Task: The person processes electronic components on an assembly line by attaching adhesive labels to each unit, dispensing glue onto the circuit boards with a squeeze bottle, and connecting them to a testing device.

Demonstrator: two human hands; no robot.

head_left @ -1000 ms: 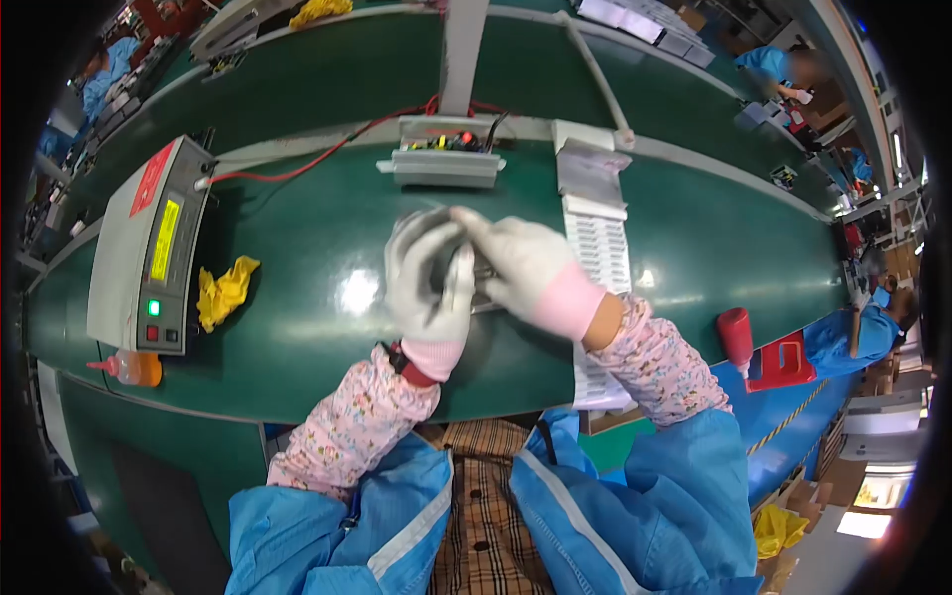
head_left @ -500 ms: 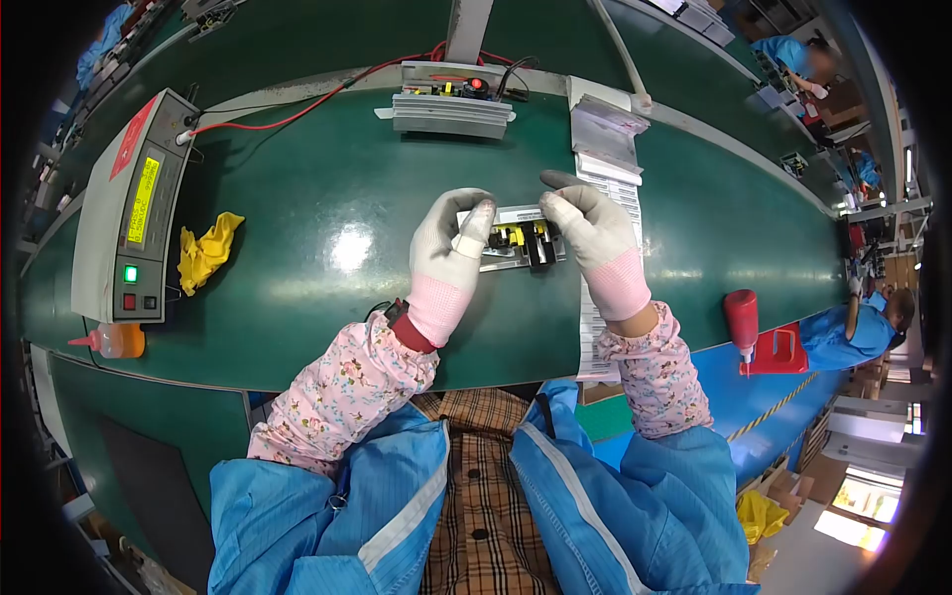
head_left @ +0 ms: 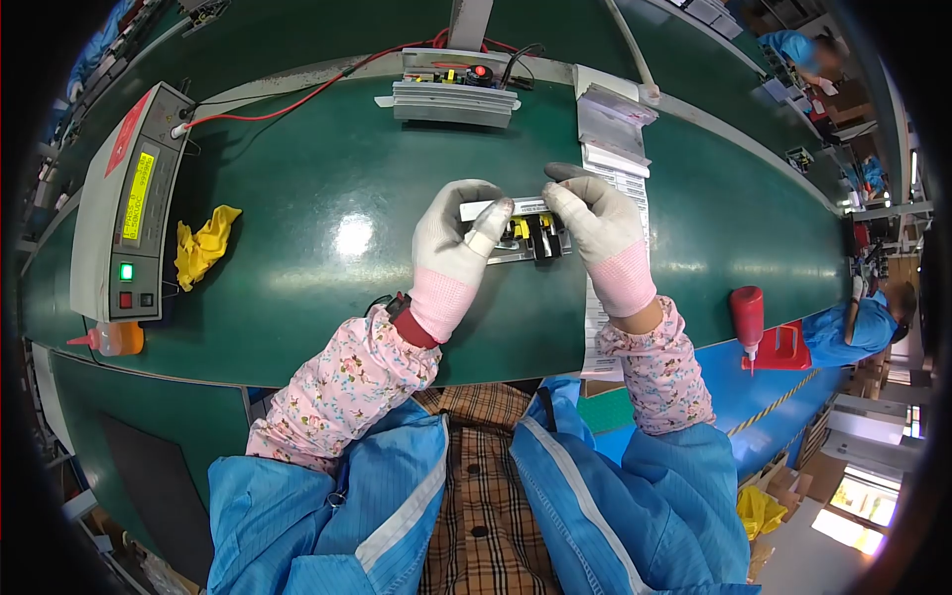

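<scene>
In front of my chest, both gloved hands hold an open power supply unit (head_left: 541, 238) in a metal housing, with black and yellow parts inside. A white printed label strip (head_left: 476, 209) runs along its far side. My left hand (head_left: 458, 228) is closed on the left end, its thumb over the strip. My right hand (head_left: 595, 218) pinches the right end of the far edge between thumb and fingers. The fingers hide both ends of the unit, and I cannot tell how firmly the strip is stuck down.
Another power unit (head_left: 452, 103) with a finned housing stands at the back, near a red cable. A tester (head_left: 129, 208) with a lit display, a yellow cloth (head_left: 205, 246) and an orange bottle (head_left: 121, 339) are left. Label sheets (head_left: 617, 159) and a red bottle (head_left: 747, 315) lie right.
Both hands have shifted slightly away from me and right with the power supply unit. More of the white label strip now shows beside my left thumb. The tester's display text differs.
</scene>
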